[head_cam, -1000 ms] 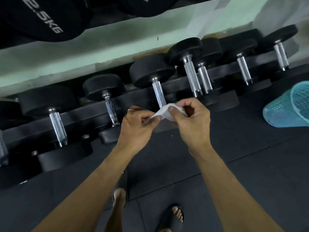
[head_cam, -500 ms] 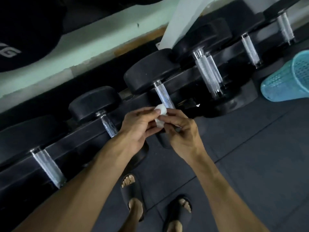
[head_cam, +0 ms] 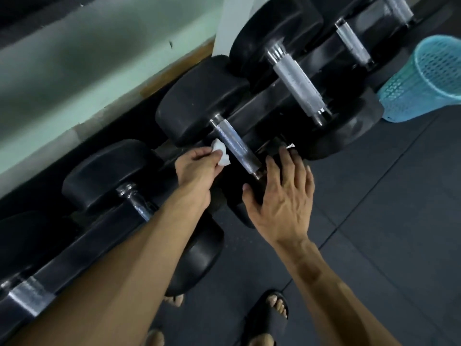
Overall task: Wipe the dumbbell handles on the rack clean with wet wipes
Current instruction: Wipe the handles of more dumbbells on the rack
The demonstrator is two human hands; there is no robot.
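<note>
Left hand (head_cam: 197,171) pinches one wet wipe (head_cam: 220,153) against a dumbbell handle (head_cam: 237,146); right hand (head_cam: 284,196) rests flat, fingers spread, on its near head. Dark rubber floor (head_cam: 386,221), green wall (head_cam: 74,71), one blue basket (head_cam: 429,78), five handles visible.

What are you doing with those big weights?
A person is cleaning dumbbells on a rack. The left hand pinches a scrunched white wet wipe right beside one shiny dumbbell handle. The right hand lies flat with fingers spread on that dumbbell's near black end. A blue basket stands on the floor nearby.
</note>
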